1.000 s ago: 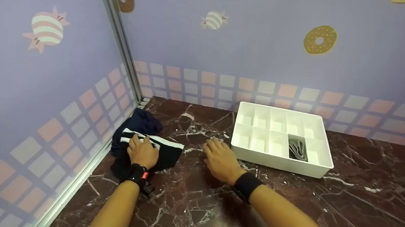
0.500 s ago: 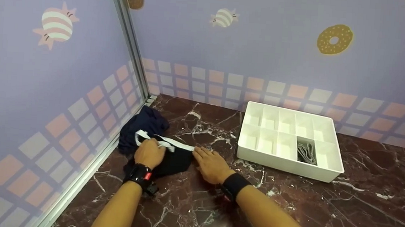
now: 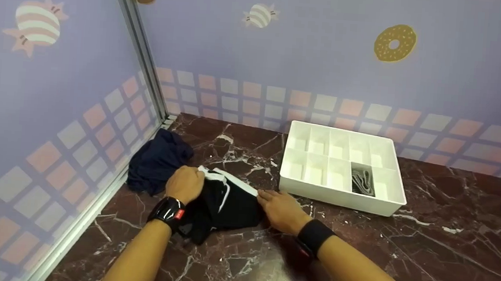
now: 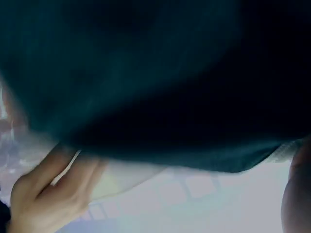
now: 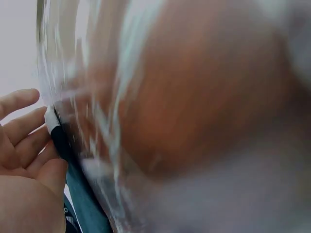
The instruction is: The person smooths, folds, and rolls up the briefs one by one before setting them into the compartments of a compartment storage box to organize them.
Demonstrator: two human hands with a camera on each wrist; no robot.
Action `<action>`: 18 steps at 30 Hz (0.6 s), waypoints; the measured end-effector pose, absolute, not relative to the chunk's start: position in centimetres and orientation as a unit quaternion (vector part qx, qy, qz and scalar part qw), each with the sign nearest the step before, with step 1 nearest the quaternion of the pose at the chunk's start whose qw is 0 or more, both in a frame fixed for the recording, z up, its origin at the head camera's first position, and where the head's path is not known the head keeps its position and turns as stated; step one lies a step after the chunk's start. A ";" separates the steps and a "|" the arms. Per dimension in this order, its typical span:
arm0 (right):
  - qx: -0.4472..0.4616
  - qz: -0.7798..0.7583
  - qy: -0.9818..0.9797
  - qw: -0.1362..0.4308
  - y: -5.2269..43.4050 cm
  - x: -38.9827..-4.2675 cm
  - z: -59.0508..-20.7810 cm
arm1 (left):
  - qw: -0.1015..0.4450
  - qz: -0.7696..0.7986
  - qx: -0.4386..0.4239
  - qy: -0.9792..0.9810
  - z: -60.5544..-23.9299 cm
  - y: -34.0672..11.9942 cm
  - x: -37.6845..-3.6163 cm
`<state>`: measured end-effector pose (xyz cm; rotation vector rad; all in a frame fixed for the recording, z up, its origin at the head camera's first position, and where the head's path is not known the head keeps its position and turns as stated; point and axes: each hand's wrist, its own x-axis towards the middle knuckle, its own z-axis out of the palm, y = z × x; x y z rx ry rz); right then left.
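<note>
A black garment (image 3: 232,210) with a white waistband (image 3: 235,181) lies on the marble table (image 3: 424,241). My left hand (image 3: 184,183) grips the band's left end with curled fingers. My right hand (image 3: 279,208) lies low on the table, its straight fingers touching the band's right end. Dark fabric (image 4: 155,82) fills the left wrist view, with the left hand (image 4: 48,194) below it. The right wrist view is blurred and shows the right hand (image 5: 24,145) beside the white band edge (image 5: 51,119).
A second, navy garment (image 3: 156,160) is bunched in the left corner against the wall. A white divided tray (image 3: 290,176) stands right of my hands, with a grey folded item (image 3: 362,181) in one front compartment. Walls close off the left and back.
The black garment has been drawn right and toward me, away from the navy one. My left hand now holds the band's end, and my right hand has shifted right along the band.
</note>
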<state>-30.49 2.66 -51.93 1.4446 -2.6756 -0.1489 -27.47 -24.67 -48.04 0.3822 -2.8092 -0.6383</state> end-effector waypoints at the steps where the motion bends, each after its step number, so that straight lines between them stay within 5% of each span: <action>1: 0.476 -0.048 -0.877 0.051 3.4 -30.4 -52.1 | 0.115 -0.215 0.131 -0.961 -48.3 -25.0 -27.4; 18: 0.510 0.042 -0.847 0.142 16.9 -27.8 -54.0 | 0.098 -0.160 0.078 -0.979 -49.5 -24.2 -27.5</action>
